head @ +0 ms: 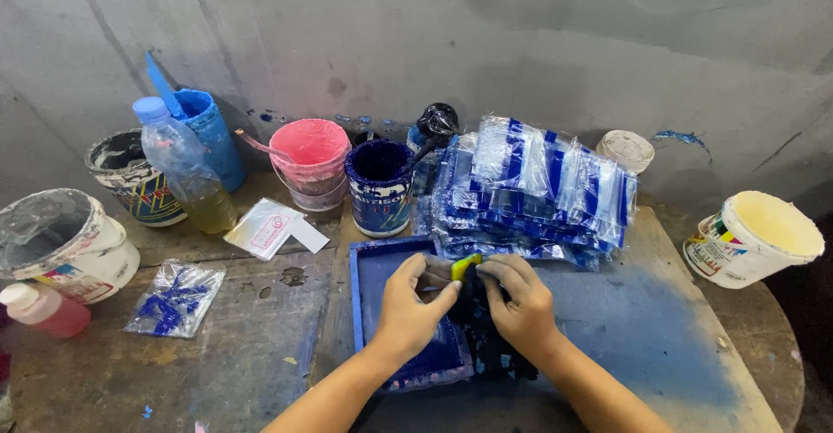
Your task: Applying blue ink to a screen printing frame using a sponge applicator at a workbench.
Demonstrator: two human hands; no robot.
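My left hand [409, 305] and my right hand [519, 301] meet over a blue-stained square frame [378, 268] lying flat on the table. Both hands pinch a small yellow-green object [464, 265] and dark, ink-soaked material [486, 346] beneath the fingers. What that dark material is cannot be made out. Just behind the hands sits a tall pile of clear plastic bags with blue print [529, 192].
Paint tubs line the wall: a blue one [379, 187], a pink one [311, 162], a white one [751, 238] at right, two more [65, 244] at left. A plastic bottle of yellowish liquid [186, 168], a pink bottle [43, 309] and a printed bag [176, 298] lie left.
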